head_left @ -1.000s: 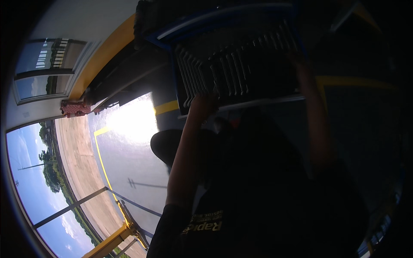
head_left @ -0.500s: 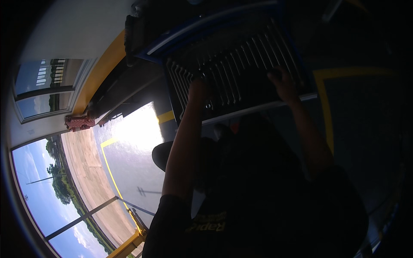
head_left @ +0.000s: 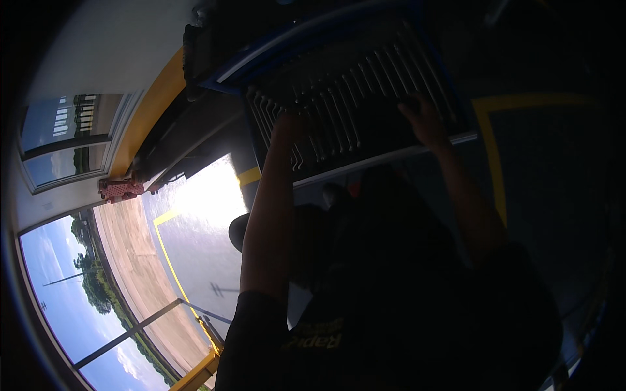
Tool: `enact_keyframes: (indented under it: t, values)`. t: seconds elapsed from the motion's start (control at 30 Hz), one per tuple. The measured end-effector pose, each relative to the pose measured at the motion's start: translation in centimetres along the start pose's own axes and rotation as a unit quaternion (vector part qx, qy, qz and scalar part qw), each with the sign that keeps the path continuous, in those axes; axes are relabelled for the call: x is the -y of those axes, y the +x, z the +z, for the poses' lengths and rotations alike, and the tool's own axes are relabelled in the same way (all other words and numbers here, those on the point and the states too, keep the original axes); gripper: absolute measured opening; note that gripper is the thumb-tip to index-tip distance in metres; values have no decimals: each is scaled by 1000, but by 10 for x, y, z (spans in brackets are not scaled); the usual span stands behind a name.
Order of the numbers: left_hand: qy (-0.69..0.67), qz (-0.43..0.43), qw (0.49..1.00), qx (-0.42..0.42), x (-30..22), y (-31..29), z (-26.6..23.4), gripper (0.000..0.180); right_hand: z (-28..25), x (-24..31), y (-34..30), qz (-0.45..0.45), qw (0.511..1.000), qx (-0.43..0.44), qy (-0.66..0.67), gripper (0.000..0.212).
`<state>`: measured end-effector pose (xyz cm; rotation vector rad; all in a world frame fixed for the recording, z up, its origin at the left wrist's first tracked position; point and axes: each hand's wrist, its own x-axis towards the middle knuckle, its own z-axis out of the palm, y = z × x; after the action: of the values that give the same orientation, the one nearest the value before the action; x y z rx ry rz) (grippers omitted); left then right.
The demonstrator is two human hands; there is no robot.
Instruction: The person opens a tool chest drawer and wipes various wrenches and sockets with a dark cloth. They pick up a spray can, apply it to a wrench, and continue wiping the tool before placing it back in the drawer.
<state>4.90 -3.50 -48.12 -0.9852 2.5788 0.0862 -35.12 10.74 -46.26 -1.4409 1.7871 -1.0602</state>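
A drawer [head_left: 417,152] with a pale front edge is pulled out in front of me, holding rows of wrenches [head_left: 352,124] laid side by side in a dark tray. My left hand [head_left: 287,127] reaches in among the wrenches on the left side; its fingers are lost in shadow. Over the right part of the drawer, my right hand [head_left: 425,122] is curled at the edge of a dark shape [head_left: 381,120], which covers the lower ends of some wrenches. Deep shade hides what that shape is.
The drawer belongs to a blue cabinet [head_left: 261,55]. Yellow lines [head_left: 493,163] mark the dark floor on the right. Bright sunlight [head_left: 212,195] falls on the floor at left, beside large windows [head_left: 72,287] and a red perforated object [head_left: 120,189].
The drawer has shifted slightly left and up in the picture. Both hands have moved a little the same way, the left still among the wrenches and the right beside the dark shape.
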Motion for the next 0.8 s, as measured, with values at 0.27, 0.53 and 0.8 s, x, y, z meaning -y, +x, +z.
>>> enact_keyframes:
  t: [0.27,0.53,0.8]
  values:
    - [-143,-184,968,-91,-10,-12,45,35,2,2,5,9,1000,8,-1,62]
    - [-277,-332,902,26,-37,-6,-9,70,0,0,5,5,1000,12,-10,63]
    - [-331,-445,832,7,-78,-19,-66,73,-2,6,4,-5,999,-7,-40,62]
